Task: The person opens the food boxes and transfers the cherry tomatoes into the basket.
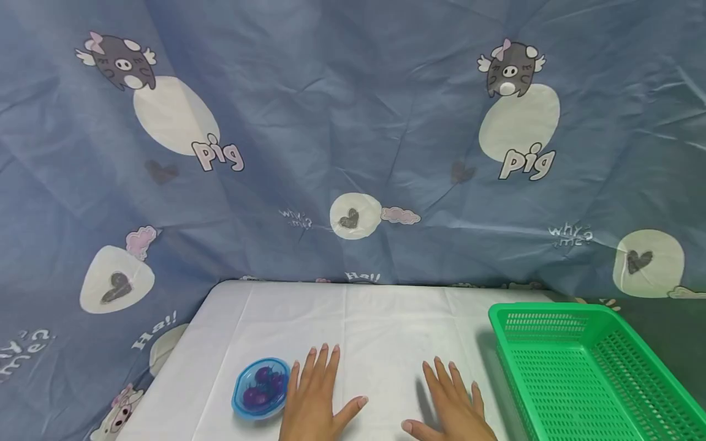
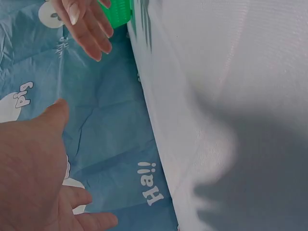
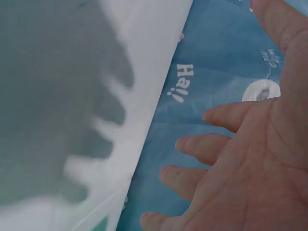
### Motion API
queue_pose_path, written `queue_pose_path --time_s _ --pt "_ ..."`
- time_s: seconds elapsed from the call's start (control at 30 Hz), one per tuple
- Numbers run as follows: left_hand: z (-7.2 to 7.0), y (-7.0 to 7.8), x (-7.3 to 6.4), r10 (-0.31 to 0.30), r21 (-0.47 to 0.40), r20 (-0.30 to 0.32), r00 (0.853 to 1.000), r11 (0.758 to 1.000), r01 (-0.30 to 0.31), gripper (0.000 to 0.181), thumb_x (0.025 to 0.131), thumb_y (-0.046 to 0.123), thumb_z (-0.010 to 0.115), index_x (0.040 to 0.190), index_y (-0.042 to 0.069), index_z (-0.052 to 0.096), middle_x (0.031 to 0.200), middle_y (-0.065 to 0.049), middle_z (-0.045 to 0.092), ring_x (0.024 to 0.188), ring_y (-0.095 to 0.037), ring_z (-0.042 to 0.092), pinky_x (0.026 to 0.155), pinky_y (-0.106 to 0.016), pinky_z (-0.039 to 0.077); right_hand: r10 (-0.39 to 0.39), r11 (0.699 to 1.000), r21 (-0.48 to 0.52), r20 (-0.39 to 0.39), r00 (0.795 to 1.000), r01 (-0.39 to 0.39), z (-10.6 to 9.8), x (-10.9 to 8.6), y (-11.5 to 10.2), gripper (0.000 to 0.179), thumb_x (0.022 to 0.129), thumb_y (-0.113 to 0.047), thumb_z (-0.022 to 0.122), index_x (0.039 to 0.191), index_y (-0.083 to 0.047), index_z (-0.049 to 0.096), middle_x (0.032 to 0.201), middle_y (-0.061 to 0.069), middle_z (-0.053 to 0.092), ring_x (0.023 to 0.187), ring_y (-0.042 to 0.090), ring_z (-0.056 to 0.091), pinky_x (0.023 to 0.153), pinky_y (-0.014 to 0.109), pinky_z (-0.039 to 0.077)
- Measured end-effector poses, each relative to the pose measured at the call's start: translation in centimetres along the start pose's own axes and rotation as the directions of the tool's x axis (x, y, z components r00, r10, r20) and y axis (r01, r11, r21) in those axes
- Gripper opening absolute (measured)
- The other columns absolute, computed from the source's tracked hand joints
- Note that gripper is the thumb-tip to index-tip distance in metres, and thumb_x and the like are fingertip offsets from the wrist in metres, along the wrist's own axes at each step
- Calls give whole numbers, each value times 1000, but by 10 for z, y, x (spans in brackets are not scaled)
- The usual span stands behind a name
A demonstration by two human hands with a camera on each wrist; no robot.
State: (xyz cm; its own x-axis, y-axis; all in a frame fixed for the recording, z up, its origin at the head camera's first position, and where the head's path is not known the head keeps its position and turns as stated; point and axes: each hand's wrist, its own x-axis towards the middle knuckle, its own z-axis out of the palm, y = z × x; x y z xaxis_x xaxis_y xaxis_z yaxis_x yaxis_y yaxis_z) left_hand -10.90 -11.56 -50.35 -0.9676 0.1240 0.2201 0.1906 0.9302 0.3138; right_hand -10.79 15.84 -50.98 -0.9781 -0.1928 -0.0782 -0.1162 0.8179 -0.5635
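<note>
My left hand point(image 1: 311, 401) hovers over the white-covered table with its fingers straight and the thumb spread, holding nothing. Just left of it stands a small blue bowl point(image 1: 238, 401) with several dark purple, round, cherry-like fruits point(image 1: 260, 390) inside. To the right, my right hand point(image 1: 453, 404) is also stretched out, palm down and holding nothing. A green plastic basket point(image 1: 513, 367) with slotted walls stands beyond it at the table's right side; its floor shows nothing in it. In the left wrist view, the right hand point(image 2: 91, 29) appears near the basket's green corner point(image 2: 119, 13).
A white cloth covers the table point(image 1: 386, 324). Behind and to the left hangs a blue curtain point(image 1: 353, 141) printed with pigs, hearts and words. Shadows of both hands fall on the white cloth in the wrist views.
</note>
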Motion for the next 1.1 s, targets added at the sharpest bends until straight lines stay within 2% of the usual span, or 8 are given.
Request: queue_pose_path --time_s 0.2,0.53,0.67,0.9,1.1 --pt "-4 -7 -3 -11 18 -51 999 1000 12 98 89 73 65 162 13 38 165 -15 38 153 -39 29 121 -66 14 -48 999 27 34 998 48 -2 9 -16 110 84 -75 70 162 -7 36 169 21 25 156 50 9 110 82 1" --pt "-15 -26 -7 -86 36 -101 991 995 90 102 88 75 65 163 12 37 167 -16 34 156 -41 21 121 -66 13 -193 980 43 14 981 193 -1 26 -49 108 87 -77 66 163 -7 34 170 18 24 157 46 10 113 79 1" --pt "-19 -33 -10 -111 44 -99 989 992 116 106 88 79 60 163 9 34 168 -19 31 156 -41 18 121 -66 10 -243 969 50 19 970 242 0 33 -64 109 87 -80 62 164 -9 32 171 15 24 158 42 10 115 77 2" --pt "-26 -44 -16 -177 2 -77 981 984 178 103 88 71 69 162 7 37 168 -21 29 155 -45 19 121 -68 7 -311 950 38 30 950 310 6 49 -90 111 86 -84 58 166 -14 28 172 13 20 159 41 6 115 78 3" --pt "-35 -56 -23 -233 -12 -44 972 973 233 106 88 72 69 163 7 32 169 -22 23 156 -47 12 120 -70 4 -355 935 33 75 932 353 14 61 -106 113 85 -86 56 167 -15 25 173 12 17 159 40 4 116 77 2"
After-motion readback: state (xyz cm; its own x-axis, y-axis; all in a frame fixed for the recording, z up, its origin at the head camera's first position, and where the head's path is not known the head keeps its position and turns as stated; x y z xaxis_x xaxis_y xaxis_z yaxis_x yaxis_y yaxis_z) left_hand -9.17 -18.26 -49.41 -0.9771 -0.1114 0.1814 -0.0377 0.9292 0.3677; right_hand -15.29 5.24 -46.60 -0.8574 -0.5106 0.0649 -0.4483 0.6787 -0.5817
